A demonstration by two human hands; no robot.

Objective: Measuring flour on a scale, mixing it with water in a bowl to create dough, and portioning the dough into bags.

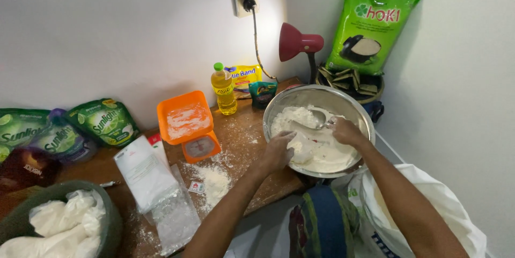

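A steel mixing bowl (279, 103) stands on the wooden table and holds white flour (289, 118). My left hand (278, 150) reaches over the bowl's near rim, fingers curled onto a lump of flour. My right hand (347, 131) is inside the bowl on the right, gripping a metal spoon (318, 117) whose bowl digs into the flour.
An orange kitchen scale (189, 124) dusted with flour stands left of the bowl. Spilled flour (214, 180), plastic bags (161, 193), an oil bottle (223, 90), a red lamp (298, 43), green pouches (102, 121) and a large green sack (375, 19) surround it. A white sack (456, 209) sits below right.
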